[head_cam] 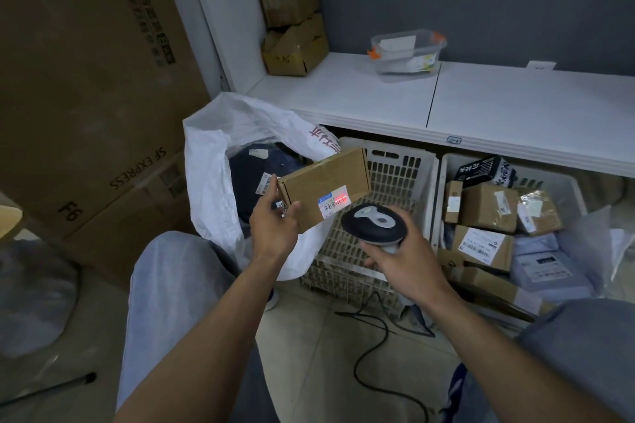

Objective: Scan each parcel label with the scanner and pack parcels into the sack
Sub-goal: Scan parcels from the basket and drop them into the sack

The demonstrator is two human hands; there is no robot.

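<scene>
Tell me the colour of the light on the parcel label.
Red, on the label; head view.

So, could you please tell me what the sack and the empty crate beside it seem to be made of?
The sack looks like white woven plastic: matte, crinkled, with a faint weave and red print. The crate looks like rigid moulded plastic, off-white, with slotted walls and a lattice floor.

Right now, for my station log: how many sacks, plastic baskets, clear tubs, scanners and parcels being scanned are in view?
Sack: 1
Plastic baskets: 2
Clear tub: 1
Scanner: 1
Parcel being scanned: 1
Total: 6
</scene>
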